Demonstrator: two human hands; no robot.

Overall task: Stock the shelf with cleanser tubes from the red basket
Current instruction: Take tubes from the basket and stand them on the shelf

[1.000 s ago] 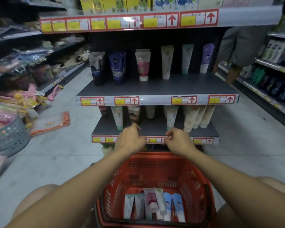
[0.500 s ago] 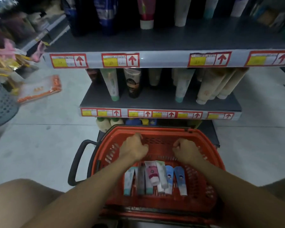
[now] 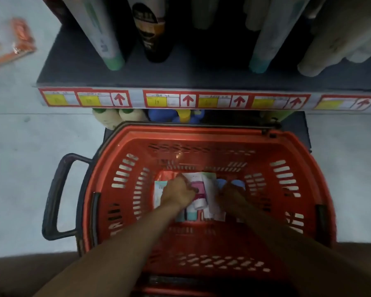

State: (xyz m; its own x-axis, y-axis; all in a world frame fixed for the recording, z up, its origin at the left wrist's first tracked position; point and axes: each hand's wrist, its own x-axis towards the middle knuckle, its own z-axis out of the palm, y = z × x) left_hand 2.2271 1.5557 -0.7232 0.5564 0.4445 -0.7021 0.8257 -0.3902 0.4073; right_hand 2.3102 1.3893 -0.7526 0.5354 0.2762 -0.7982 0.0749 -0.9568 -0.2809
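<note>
Here, in the head view, the only one there is, the red basket (image 3: 204,236) sits on the floor (image 3: 30,168) directly below the front edge of the shelf (image 3: 201,76), a placing that looks meant to keep each lift from basket to shelf short; its dark handle (image 3: 56,198) sticks out to the left, clear of the reaching arms. The cleanser tubes (image 3: 198,194) lie flat and side by side on the basket's bottom, toward its middle, presumably so that each can be taken singly; a pink-and-white one lies uppermost between the two hands. The left hand (image 3: 178,192) is down among the tubes with its fingers curled over the left part of the row, touching them, though the blur hides whether it has closed on one, so I cannot tell its hold; the right hand (image 3: 230,192) reaches in at the right part of the row, over a blue tube (image 3: 237,183), and its fingers are too dark and smeared to read either. Both arms go in together, which suggests a tube for each hand in one trip. On the shelf above, standing tubes (image 3: 107,39) rest cap-down in ranks behind red-and-yellow price labels (image 3: 186,99); the bare stretch between the ranks seems the likely place for the new stock; bottles (image 3: 120,116) show on the level beneath.
</note>
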